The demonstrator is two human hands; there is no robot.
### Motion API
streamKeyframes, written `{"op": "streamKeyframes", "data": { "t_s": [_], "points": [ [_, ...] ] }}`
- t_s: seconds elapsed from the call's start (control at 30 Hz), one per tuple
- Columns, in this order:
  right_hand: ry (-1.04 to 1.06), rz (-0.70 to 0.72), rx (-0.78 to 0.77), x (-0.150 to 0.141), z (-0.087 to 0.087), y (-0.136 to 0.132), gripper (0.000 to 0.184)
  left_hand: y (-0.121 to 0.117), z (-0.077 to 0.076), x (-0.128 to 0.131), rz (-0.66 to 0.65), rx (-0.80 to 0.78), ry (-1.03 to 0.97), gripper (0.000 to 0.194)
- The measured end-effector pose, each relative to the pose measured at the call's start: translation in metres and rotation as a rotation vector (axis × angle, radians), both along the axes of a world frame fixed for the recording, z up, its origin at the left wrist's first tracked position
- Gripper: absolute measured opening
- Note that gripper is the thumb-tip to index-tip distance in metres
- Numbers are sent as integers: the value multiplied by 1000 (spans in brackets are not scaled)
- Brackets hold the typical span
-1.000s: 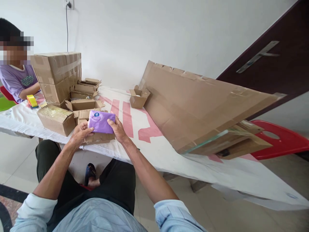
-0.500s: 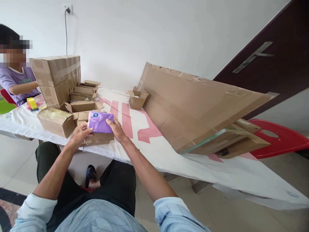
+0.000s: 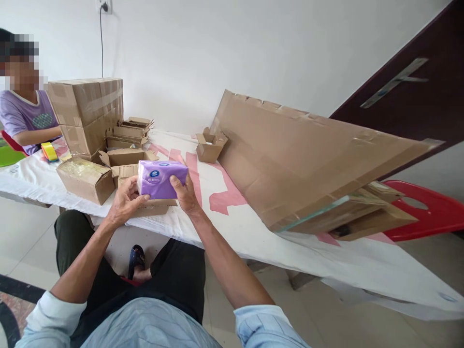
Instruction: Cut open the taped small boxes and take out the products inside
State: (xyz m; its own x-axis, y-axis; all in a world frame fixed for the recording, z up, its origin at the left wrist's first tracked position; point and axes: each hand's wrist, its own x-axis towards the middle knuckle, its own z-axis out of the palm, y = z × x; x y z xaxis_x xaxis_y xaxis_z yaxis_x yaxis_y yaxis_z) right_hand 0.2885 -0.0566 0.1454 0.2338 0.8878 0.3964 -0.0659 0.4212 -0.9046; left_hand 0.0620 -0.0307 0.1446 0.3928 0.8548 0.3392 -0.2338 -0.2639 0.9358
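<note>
A purple plastic-wrapped pack of tissues with a round blue logo is held up over the near table edge. My left hand grips its left end, thumb along the lower front corner. On the right end, my right hand has its thumb pressed on the front, with the other fingers behind. Beneath the pack, partly hidden by it and my left hand, lies a cardboard box. Just left of my left hand is a taped cardboard box. Behind stands an open-flapped box.
Stacked cartons rise at the left, near a yellow tape roll and a seated person. A small open box sits by a large leaning cardboard sheet. A red chair is at the right.
The tissue pack has tilted and come up closer, so its top face shows along with the front. Both hands moved with it, slightly right. The seated person's arm and head shifted.
</note>
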Motion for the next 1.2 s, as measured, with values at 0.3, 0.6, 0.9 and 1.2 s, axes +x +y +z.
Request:
{"op": "streamKeyframes", "data": {
  "t_s": [0.3,0.6,0.9,1.2],
  "points": [
    [-164,-97,121,-9,-31,-41,99,-27,6,-11,-27,38,246,80],
    [-305,-17,235,-5,-33,-19,111,-21,33,-13,93,199,347,90],
    [12,-206,180,27,-35,-4,95,25,56,-46,168,277,599,60],
    [511,-628,117,103,-75,64,70,115,26,-72,294,564,1324,58]
  ]
}}
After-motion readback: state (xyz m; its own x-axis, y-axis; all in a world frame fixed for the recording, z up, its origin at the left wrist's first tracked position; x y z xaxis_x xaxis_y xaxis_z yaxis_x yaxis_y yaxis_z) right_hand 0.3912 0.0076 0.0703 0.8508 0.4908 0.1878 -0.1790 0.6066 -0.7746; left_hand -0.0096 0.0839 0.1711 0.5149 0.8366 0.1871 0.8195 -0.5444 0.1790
